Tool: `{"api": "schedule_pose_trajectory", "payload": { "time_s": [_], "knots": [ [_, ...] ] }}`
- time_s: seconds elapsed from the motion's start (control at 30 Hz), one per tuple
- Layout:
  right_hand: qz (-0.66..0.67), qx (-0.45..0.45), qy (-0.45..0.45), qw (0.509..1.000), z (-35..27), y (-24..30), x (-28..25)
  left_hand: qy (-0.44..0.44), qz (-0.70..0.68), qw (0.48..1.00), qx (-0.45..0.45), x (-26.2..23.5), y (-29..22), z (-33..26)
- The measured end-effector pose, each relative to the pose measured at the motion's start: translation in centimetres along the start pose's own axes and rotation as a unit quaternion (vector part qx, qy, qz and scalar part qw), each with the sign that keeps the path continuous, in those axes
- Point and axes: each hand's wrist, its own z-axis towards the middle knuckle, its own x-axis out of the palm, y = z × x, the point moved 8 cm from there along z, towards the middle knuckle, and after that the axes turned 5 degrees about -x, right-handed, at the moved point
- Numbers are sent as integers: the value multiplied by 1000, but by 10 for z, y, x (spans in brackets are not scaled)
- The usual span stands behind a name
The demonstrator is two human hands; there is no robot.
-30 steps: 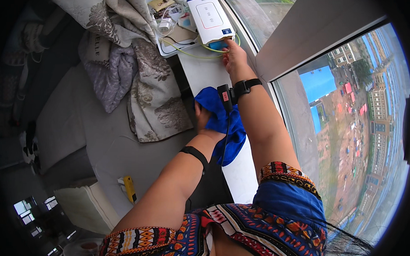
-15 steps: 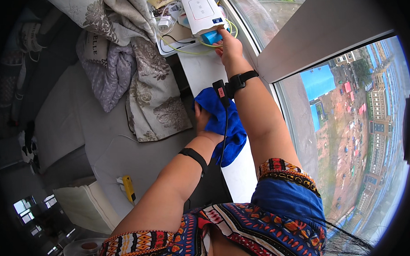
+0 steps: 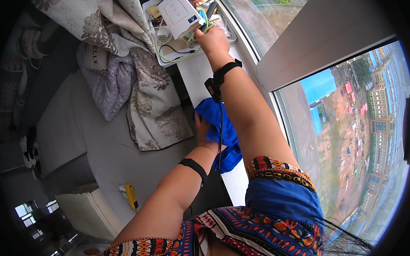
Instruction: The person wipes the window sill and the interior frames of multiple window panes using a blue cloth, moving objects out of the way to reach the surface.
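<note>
Daylight comes through a tall window [image 3: 340, 128] on the right, with buildings and bright roofs far below, and along its foot runs a white sill [image 3: 194, 82]. At the far end of the sill sits a white tray [image 3: 164, 61] of small items and tangled cords, among them a yellow-green cable [image 3: 187, 52]; a white box [image 3: 178, 15] stands tilted over it. Reaching far forward, the right arm is nearly straight, a black strap [image 3: 226, 72] round its wrist and a small black device [image 3: 213, 90] hanging beside it. The right hand [image 3: 213, 40] is at the box's near corner, knuckles up and digits partly curled, a tip against the cardboard; the other fingertips are hidden, so I cannot tell how firmly it grips, if at all. Bent more at the elbow, the left arm slants inward from the lower edge, a black band [image 3: 196, 169] round its forearm. The left hand [image 3: 204, 129] rests at a crumpled blue cloth [image 3: 211, 111] on the sill, one digit showing at its edge; folds cover the rest, so how far it is closed cannot be told. Left of the sill hangs a patterned curtain [image 3: 158, 115], and a yellow-handled tool [image 3: 131, 196] lies on a grey surface [image 3: 107, 147].
</note>
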Motion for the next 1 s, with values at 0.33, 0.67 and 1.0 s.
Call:
{"api": "schedule_pose_trajectory", "payload": {
  "time_s": [0.33,0.67,1.0],
  "knots": [
    [329,193,156,911,-8,-78,24,51,-823,543,-158,62,20,0],
    [104,99,161,976,15,-70,17,33,-905,331,-264,65,15,2],
    [464,68,112,876,34,-44,20,30,68,997,3,8,-14,1]
  ]
}}
